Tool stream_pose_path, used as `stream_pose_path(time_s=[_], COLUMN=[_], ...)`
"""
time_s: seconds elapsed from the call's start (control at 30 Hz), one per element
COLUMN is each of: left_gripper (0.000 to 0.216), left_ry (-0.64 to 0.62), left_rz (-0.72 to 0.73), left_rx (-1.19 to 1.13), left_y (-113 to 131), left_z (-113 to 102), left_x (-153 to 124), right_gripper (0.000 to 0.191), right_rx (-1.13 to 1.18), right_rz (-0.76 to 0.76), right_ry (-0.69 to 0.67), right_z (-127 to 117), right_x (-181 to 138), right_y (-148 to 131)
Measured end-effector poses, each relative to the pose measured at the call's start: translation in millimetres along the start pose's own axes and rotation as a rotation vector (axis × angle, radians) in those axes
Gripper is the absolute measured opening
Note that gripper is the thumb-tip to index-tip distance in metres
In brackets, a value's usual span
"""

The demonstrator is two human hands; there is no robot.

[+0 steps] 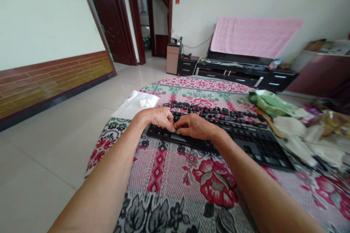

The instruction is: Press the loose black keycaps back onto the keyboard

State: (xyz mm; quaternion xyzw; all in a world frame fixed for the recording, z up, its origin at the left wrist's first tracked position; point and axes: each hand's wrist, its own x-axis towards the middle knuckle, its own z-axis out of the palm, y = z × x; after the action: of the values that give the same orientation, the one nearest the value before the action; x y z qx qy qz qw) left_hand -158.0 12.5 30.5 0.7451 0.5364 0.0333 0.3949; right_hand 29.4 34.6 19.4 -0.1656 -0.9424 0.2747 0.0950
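A black keyboard (246,140) lies on a round table covered by a flowered cloth (175,185). Both my hands rest over its left end. My left hand (158,117) is curled, its fingertips pinched down on the keys. My right hand (195,125) is also curled, fingertips meeting the left hand's at a small dark keycap (175,130) near the long space bar. Loose black keycaps (207,110) lie in rows on the cloth just behind the keyboard.
A white paper with a crumpled tissue (136,103) sits at the table's far left edge. Green cloth (269,103) and a heap of plastic bags and cloths (314,134) crowd the right side. Tiled floor lies left; a dark cabinet with a pink-covered screen stands behind.
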Motion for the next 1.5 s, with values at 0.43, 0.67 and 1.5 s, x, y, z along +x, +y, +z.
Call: stream_pose_path(time_s=[0.43,0.67,1.5], left_gripper=[0.018,0.017,0.019], left_ry=[0.069,0.017,-0.03], left_rz=[-0.029,-0.024,-0.045], left_rx=[0.14,0.083,0.019], left_y=[5,6,3], left_z=[4,4,3], left_x=[5,4,3], right_gripper=[0.023,0.021,0.023], right_rx=[0.039,0.052,-0.04], right_rz=[0.029,0.1,0.49], right_ry=[-0.007,-0.003,0.014], right_z=[1,0,4], right_x=[1,2,14], right_y=[2,1,-18])
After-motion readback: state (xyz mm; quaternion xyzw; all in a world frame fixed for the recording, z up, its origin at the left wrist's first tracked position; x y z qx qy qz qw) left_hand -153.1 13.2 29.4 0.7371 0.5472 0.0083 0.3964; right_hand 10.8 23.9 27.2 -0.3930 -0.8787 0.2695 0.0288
